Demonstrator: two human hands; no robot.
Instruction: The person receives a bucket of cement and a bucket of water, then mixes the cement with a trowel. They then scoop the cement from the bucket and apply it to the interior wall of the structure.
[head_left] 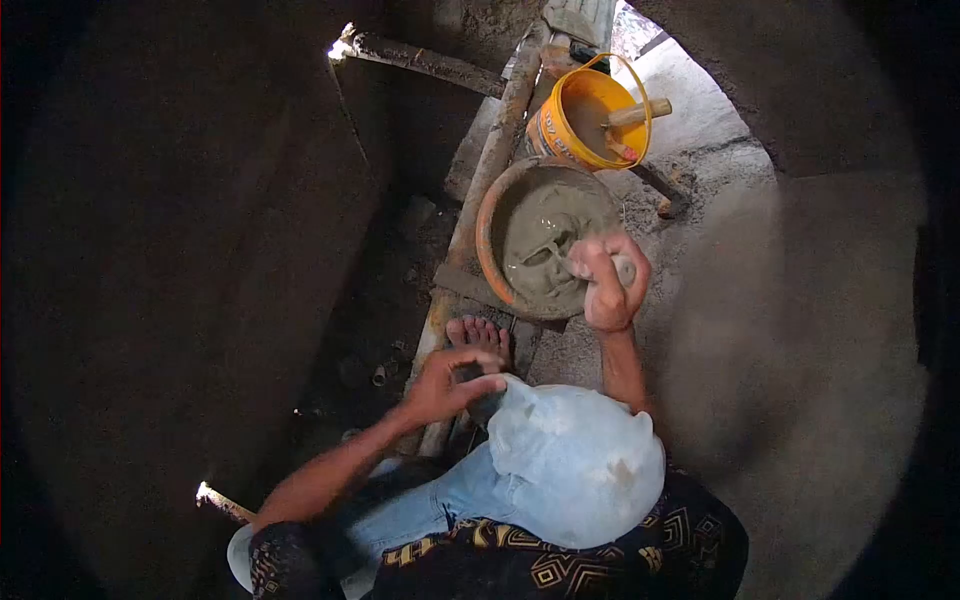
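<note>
A round orange-rimmed basin point(487, 233) holds wet grey mortar point(545, 232). At the basin's lower right edge, my right hand point(612, 282) is wrapped round a rounded, mortar-coloured handle; the tool's far end is hidden or blurred over the mortar. My left hand point(455, 385) is beside my knee, its thumb and fingers curved with a gap between them, and nothing shows in it. The thumb rests close to the light blue cloth point(580, 460) of my trouser knee.
A yellow bucket point(560, 127) with murky water and a wooden-handled tool point(640, 112) stands beyond the basin. Wooden poles point(430, 65) run along the left of it. My bare foot point(478, 335) is on the planks. Grey walls curve around both sides.
</note>
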